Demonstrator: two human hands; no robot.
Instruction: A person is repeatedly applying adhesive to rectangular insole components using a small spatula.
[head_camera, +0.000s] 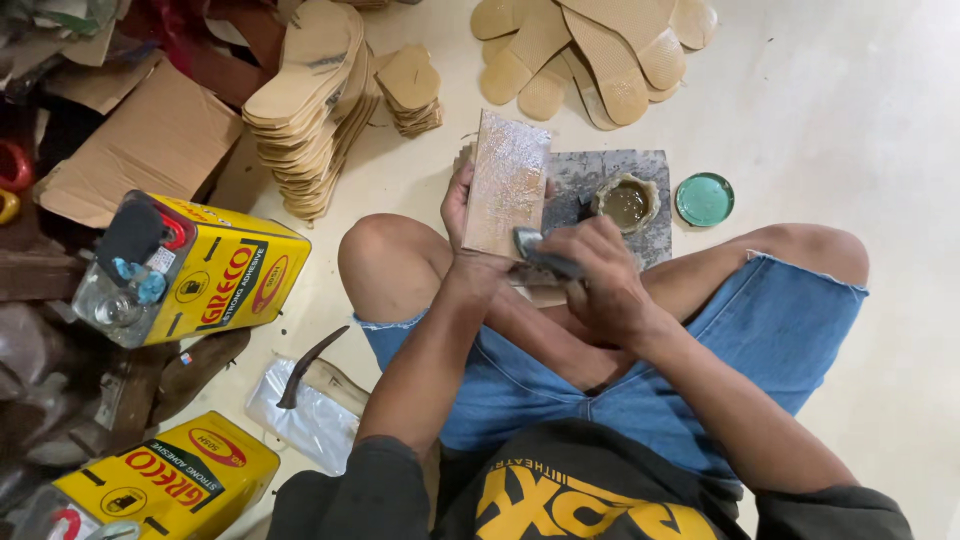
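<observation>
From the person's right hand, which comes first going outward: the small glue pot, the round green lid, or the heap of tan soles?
1. Small glue pot, just above the right hand.
2. Round green lid, farther right.
3. Heap of tan soles, top of view.

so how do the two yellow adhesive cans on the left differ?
The upper yellow can lies tipped on its side, its metal end facing the camera with a black patch on it; the lower yellow can is cut off by the frame's bottom edge, so its pose is unclear. The upper sits beside cardboard, the lower nearer the hammer. Both are boxy, with red-and-black labels.
</observation>
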